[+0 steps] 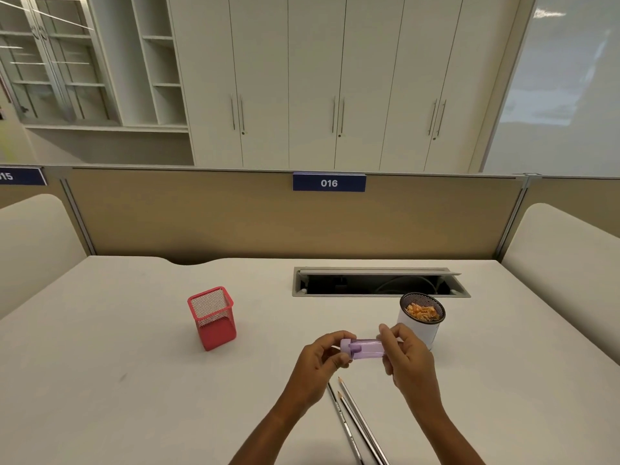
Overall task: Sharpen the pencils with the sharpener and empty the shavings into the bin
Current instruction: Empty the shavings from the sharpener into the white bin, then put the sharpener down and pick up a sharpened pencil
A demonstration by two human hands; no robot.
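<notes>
Holding entry, item one: sharpener (364, 349), lying level between both hands, raised off the counter (134, 364).
- Left hand (322, 360): pinching the paler cap end, thumb and fingers curling round it.
- Right hand (407, 357): gripping the clear reservoir end, fingers wrapping over it.

Hazards, as judged:
- Cap and reservoir are probably being parted or rejoined. A sudden pull could scatter leftover shavings onto the counter rather than into the bin (421, 332), which is standing just beyond the right hand.
- The right hand's knuckles are sitting near the bin wall, so an outward jerk could be tipping it and spilling the orange shavings (422, 312) heaped inside.
- The pencils (363, 419) are lying loose just below both hands, tips pointing towards them. A dropped part could be knocking them into a roll.

Appearance, sharpener: translucent purple, short barrel form, a darker blade housing showing through near the cap. The reservoir is looking largely clear of shavings, though blur is preventing certainty.

Also listed: red mesh holder (213, 318), standing well apart beyond the left hand's outer side.
</notes>
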